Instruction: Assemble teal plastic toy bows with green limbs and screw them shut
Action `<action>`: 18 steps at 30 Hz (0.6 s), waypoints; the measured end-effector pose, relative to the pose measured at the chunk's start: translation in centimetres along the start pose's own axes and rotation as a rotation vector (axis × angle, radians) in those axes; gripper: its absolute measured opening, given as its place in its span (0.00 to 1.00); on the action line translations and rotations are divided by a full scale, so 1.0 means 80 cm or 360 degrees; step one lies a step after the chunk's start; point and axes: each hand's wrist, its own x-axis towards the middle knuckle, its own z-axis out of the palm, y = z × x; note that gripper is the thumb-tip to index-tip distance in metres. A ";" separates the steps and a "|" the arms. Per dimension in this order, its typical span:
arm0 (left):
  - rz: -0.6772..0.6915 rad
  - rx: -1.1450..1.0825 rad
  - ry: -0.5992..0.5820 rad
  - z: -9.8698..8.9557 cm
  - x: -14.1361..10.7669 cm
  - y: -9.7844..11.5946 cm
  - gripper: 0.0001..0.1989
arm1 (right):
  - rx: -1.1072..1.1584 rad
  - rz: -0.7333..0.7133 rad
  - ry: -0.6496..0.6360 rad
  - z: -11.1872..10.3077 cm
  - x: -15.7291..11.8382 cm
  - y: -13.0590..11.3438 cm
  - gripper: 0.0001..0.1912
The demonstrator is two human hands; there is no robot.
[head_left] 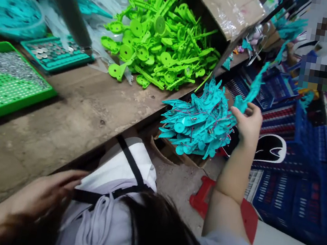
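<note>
My right hand (250, 120) reaches out to the right and pinches a turquoise plastic piece (240, 105) between thumb and fingers. Just left of it is a heaped pile of turquoise plastic parts (199, 120) with thin wires and small metal bits, above a cardboard box (165, 149) beside the bench. My left hand (46, 193) rests near my waist at the bench edge, slightly blurred, its fingers stretched out and holding nothing. Bright green plastic parts (162, 52) with round discs spill from a tipped cardboard box (231, 9) onto the wooden bench (90, 115).
A green tray (8, 102) of small metal pieces and a teal tray (58, 54) of round metal discs sit on the bench's left. A dark tool shaft (67, 3) hangs above. Blue crates (287, 200) and a red stool (201, 199) stand at right.
</note>
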 end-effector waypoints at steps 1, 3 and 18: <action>-0.0086 -0.0071 0.0002 0.003 0.017 0.012 0.15 | 0.0078 -0.0011 -0.0077 0.010 0.003 0.001 0.38; -0.0134 -0.0250 -0.0005 0.006 0.054 0.051 0.17 | 0.0243 -0.0041 -0.0203 0.030 0.008 0.002 0.38; 0.0077 -0.1572 -0.0169 0.003 0.308 0.267 0.29 | 0.0602 -0.0349 -0.0374 0.079 0.070 -0.060 0.55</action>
